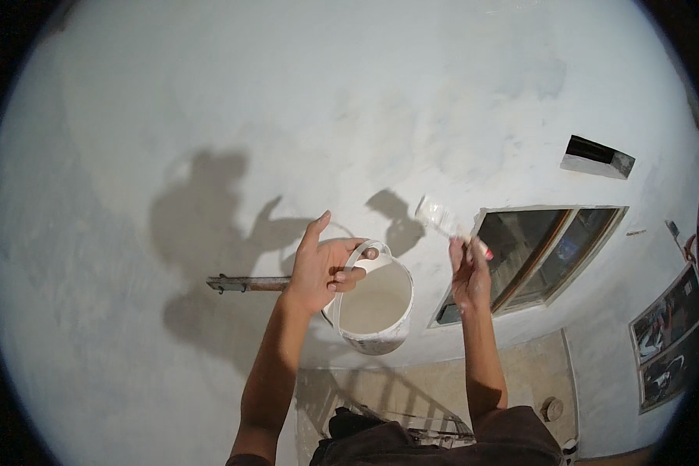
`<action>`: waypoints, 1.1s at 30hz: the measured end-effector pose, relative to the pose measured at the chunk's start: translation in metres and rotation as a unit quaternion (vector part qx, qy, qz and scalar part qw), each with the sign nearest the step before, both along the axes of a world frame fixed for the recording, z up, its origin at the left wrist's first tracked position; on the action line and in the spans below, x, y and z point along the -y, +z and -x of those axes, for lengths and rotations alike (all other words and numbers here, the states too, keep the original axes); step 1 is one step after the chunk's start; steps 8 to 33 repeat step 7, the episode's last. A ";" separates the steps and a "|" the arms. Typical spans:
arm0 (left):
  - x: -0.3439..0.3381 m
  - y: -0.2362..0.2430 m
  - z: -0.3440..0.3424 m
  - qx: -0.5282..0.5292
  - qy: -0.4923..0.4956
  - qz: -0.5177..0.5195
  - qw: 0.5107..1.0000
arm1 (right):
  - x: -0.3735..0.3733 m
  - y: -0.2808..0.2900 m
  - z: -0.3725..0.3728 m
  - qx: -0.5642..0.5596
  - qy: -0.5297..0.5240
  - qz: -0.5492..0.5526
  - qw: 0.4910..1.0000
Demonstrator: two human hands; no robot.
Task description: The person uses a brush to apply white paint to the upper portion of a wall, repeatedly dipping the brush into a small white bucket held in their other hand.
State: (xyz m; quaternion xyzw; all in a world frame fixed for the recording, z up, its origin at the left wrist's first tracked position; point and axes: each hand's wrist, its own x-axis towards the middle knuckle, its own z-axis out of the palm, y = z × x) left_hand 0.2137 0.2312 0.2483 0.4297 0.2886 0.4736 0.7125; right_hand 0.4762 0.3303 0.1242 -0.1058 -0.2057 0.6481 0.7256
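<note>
My left hand (318, 268) is hooked through the handle of a white bucket (377, 342), with the thumb stretched upward. The bucket hangs a little tilted toward me, and pale, whitish paint or residue coats its inside. To the right, my right hand (471, 281) grips a paintbrush (436, 215) by its handle, which has a red end. The wide white brush head points up and left, near the pale wall (443, 101). Whether the bristles touch the wall I cannot tell.
A framed window (571, 225) is set in the wall right of the brush, with a small rectangular opening (598, 158) above it. A bar with hooks (245, 284) sticks out behind my left arm. Ladder-like rungs (435, 432) and a round object (552, 408) show below.
</note>
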 end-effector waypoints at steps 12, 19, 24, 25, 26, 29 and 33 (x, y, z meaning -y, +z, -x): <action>-0.003 -0.005 0.004 0.001 -0.022 -0.027 0.999 | -0.051 0.094 0.003 0.203 -0.372 -0.267 0.866; -0.003 -0.005 0.004 0.001 -0.022 -0.027 0.999 | -0.051 0.094 0.003 0.203 -0.372 -0.267 0.866; -0.003 -0.005 0.004 0.001 -0.022 -0.027 0.999 | -0.051 0.094 0.003 0.203 -0.372 -0.267 0.866; -0.003 -0.005 0.004 0.001 -0.022 -0.027 0.999 | -0.051 0.094 0.003 0.203 -0.372 -0.267 0.866; -0.003 -0.005 0.004 0.001 -0.022 -0.027 0.999 | -0.051 0.094 0.003 0.203 -0.372 -0.267 0.866; -0.003 -0.005 0.004 0.001 -0.022 -0.027 0.999 | -0.051 0.094 0.003 0.203 -0.372 -0.267 0.866; -0.003 -0.005 0.004 0.001 -0.022 -0.027 0.999 | -0.051 0.094 0.003 0.203 -0.372 -0.267 0.866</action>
